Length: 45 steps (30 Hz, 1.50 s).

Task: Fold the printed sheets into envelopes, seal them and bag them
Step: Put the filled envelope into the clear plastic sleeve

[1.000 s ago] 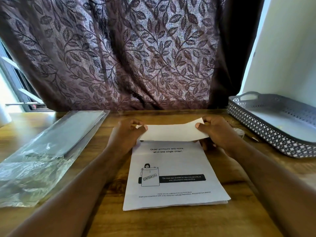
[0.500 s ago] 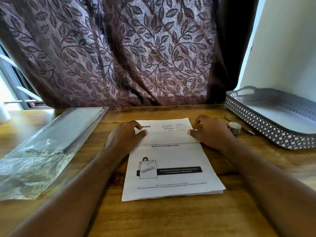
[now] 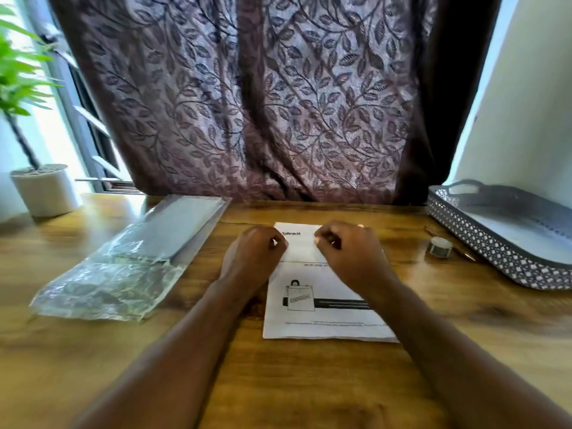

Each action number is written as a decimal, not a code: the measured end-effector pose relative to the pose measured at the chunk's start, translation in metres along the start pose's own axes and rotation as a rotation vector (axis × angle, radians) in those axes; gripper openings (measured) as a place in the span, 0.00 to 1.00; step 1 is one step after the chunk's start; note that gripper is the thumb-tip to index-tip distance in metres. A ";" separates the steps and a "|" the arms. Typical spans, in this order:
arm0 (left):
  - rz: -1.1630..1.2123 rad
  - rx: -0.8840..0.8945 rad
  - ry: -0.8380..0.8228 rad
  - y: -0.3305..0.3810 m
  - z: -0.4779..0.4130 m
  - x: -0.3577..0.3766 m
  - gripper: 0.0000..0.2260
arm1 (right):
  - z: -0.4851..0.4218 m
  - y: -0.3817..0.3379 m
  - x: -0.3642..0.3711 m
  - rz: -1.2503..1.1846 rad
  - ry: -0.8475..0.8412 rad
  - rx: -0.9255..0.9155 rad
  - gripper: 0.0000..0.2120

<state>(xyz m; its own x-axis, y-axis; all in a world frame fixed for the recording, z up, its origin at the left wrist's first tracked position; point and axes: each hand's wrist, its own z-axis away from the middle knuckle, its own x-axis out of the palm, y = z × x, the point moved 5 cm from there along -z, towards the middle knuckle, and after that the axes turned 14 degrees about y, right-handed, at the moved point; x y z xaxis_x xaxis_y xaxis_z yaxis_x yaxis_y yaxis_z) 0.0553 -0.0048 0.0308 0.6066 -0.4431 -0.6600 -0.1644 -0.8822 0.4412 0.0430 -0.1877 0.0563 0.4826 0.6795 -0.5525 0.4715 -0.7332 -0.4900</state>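
Both hands rest on the folded-down top flap of the printed sheet point(image 3: 325, 317), which lies flat at the centre of the wooden table point(image 3: 278, 382). Left hand point(image 3: 252, 258) sits w/ fingers curled into a loose fist, knuckles pressing the flap's left edge beside the "blinkit" logo. Right hand point(image 3: 349, 255) is curled likewise, thumb and forefinger tips nearly meeting on the flap; cannot tell whether they pinch the paper or just press it. Hands hide most of the fold line, and the text under it is too blurred to read. Left of the sheet, apart from it, lies a clear plastic bag point(image 3: 130, 261) w/ grey contents. At right, a small tape roll point(image 3: 439, 246) sits near a grey lattice tray point(image 3: 483, 239), which is cut off by the frame edge. A potted plant point(image 3: 43, 190) stands far left, also cropped.
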 end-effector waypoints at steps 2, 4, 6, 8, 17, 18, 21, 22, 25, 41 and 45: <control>-0.004 -0.007 0.008 -0.007 0.007 -0.012 0.07 | 0.013 -0.026 0.017 -0.073 -0.049 -0.021 0.08; -0.008 -0.038 0.039 -0.023 0.017 -0.032 0.06 | 0.026 -0.054 0.037 -0.118 -0.118 -0.054 0.10; -0.010 -0.060 0.089 -0.042 0.027 -0.053 0.06 | 0.037 -0.077 0.058 -0.129 -0.205 -0.070 0.13; -0.035 -0.075 0.125 -0.064 0.038 -0.074 0.06 | 0.048 -0.101 0.075 -0.134 -0.277 -0.089 0.15; -0.309 -0.015 0.353 -0.147 0.069 -0.165 0.16 | 0.074 -0.205 0.129 -0.220 -0.379 -0.228 0.14; -0.363 -0.072 0.336 -0.160 0.073 -0.174 0.20 | 0.078 -0.219 0.134 -0.234 -0.387 -0.256 0.14; -0.427 -0.316 0.197 -0.198 0.086 -0.180 0.28 | 0.087 -0.246 0.153 -0.196 -0.450 -0.324 0.15; -0.409 -0.392 0.160 -0.206 0.089 -0.179 0.29 | 0.089 -0.251 0.162 -0.157 -0.485 -0.332 0.16; -0.301 -0.482 0.142 -0.218 0.090 -0.178 0.31 | 0.092 -0.259 0.185 -0.047 -0.547 -0.282 0.15; -0.166 -0.456 0.123 -0.219 0.089 -0.177 0.29 | 0.060 -0.267 0.231 0.293 -0.648 -0.146 0.19; -0.189 -0.450 0.140 -0.220 0.089 -0.178 0.29 | 0.053 -0.264 0.235 0.347 -0.618 -0.152 0.21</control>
<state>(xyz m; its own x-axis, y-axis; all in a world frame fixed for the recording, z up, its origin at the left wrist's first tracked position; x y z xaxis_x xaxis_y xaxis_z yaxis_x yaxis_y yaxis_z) -0.0859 0.2539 -0.0023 0.6972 -0.2293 -0.6792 0.2914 -0.7751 0.5607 -0.0073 0.1639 0.0195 0.1383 0.2376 -0.9615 0.4863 -0.8620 -0.1431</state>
